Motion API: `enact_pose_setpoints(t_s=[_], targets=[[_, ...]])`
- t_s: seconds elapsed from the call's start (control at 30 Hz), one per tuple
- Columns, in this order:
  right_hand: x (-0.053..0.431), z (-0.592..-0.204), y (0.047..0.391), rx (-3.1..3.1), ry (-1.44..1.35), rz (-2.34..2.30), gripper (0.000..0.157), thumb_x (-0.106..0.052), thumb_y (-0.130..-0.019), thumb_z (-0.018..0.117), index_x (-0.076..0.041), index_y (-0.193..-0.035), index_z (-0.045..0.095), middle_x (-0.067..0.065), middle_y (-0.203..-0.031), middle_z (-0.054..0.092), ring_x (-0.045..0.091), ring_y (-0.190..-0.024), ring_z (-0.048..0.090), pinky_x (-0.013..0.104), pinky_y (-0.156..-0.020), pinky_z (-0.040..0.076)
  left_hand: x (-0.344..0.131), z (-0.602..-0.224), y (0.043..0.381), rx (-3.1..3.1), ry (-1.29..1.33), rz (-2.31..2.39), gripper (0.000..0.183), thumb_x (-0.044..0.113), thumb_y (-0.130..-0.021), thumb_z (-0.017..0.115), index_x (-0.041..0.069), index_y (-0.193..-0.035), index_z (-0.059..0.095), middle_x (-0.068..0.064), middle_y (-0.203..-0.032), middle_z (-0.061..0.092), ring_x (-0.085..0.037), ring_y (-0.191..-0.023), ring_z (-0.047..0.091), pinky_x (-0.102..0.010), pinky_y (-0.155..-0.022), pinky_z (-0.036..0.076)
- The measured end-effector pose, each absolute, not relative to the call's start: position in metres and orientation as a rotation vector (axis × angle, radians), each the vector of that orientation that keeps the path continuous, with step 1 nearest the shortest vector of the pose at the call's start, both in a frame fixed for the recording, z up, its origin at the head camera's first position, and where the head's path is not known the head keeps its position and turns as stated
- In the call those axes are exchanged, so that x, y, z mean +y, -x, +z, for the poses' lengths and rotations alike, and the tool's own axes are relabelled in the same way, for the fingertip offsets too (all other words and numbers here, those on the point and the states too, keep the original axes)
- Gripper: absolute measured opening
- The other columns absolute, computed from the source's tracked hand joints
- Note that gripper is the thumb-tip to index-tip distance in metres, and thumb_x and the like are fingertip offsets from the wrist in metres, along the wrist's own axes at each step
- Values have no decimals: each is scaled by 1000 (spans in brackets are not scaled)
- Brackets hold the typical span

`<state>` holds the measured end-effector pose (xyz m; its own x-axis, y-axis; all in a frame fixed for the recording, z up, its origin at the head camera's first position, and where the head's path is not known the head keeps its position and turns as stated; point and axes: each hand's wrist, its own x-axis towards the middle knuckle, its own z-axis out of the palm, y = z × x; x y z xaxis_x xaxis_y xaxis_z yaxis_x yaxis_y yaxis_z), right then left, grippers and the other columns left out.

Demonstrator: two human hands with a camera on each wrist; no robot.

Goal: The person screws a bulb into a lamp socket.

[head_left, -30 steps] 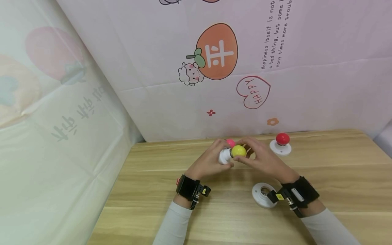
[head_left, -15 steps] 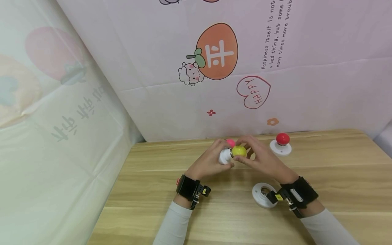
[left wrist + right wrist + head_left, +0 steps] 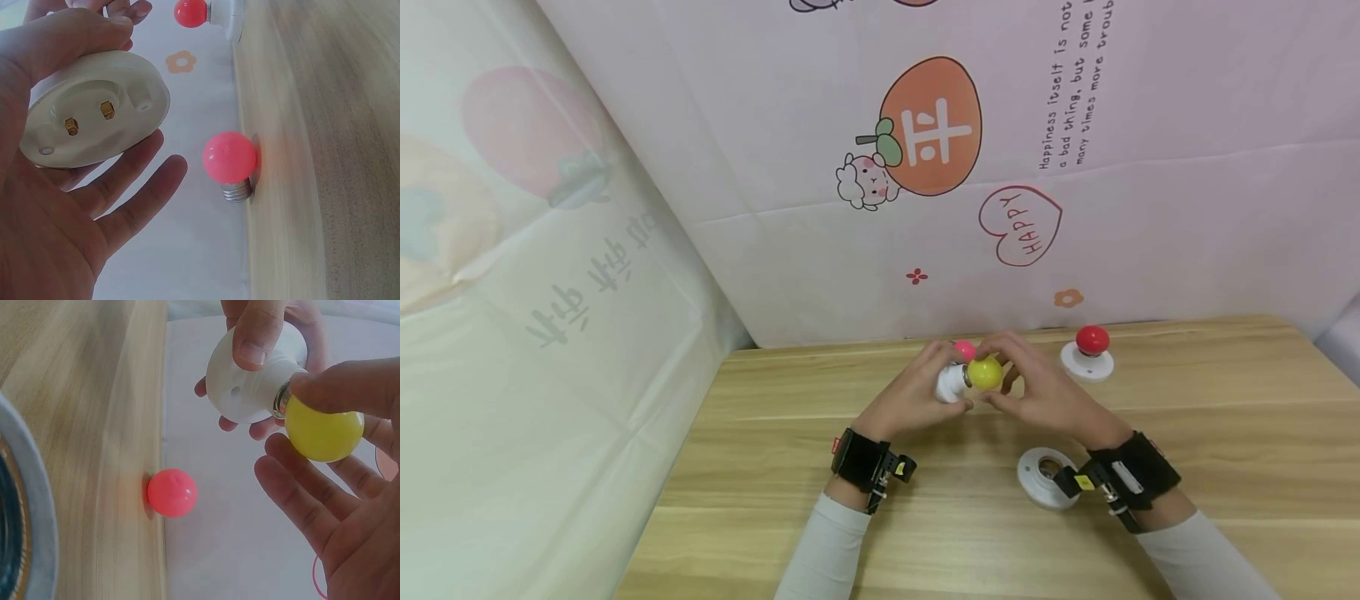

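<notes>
The left hand [image 3: 917, 402] grips a white lamp holder [image 3: 950, 384], thumb on one side and fingers spread round the other; the right hand [image 3: 1047, 402] curls round a yellow bulb [image 3: 985, 373], thumb by its neck and fingers beyond, though how firmly I can't tell. The whole thing turns on one line: holder and bulb lie end to end, their shared long axis running roughly sideways between the two palms, holder mouth towards the right hand, bulb neck towards the left. The right hand is the nearer to the bulb.

Behind the hands a big printed cloth [image 3: 775, 133] rises from the back of the wooden surface [image 3: 760, 483]. On that surface, near the right wrist, sits a bare white holder [image 3: 1036, 495], partly hidden from above by the wrist camera [image 3: 1066, 481]. Farther back on the right, a red bulb [image 3: 1092, 340] stands upright in its own white base [image 3: 1078, 367]. A loose pink bulb [image 3: 229, 156] lies near the back edge, just behind the hands, apart from them and not between them. Nothing seems to block the joint, where a thin metal collar [image 3: 282, 399] shows; how deep it sits I can't see.
</notes>
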<state>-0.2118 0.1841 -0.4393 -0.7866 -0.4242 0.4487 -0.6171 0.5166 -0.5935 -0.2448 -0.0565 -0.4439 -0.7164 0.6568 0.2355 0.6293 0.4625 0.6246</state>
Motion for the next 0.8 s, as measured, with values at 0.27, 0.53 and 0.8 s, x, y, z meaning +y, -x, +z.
enact_pose_setpoints(t_s=[0.27, 0.53, 0.8], targets=[[185, -439, 211, -2543, -858, 1130, 57, -5, -85, 86, -14, -134, 58, 0, -132, 61, 17, -96, 63, 29, -73, 61, -57, -445, 245, 2645, -1157, 1124, 54, 19, -90, 86, 20, -135, 58, -1, -138, 51, -13, -111, 58, -23, -95, 55], [186, -438, 211, -2604, -794, 1152, 57, -20, -89, 87, -20, -138, 57, -1, -126, 64, 15, -92, 63, 31, -72, 61, -57, -445, 244, 2647, -1144, 1127, 54, 19, -91, 85, 19, -137, 57, -1, -140, 50, -13, -112, 58, -23, -96, 55], [187, -438, 211, -2642, -756, 1171, 57, -29, -92, 86, -20, -139, 56, -2, -123, 66, 19, -92, 64, 28, -72, 60, -57, -445, 245, 2654, -1161, 1116, 51, 18, -90, 85, 19, -133, 59, -1, -138, 51, -12, -111, 57, -21, -95, 54]])
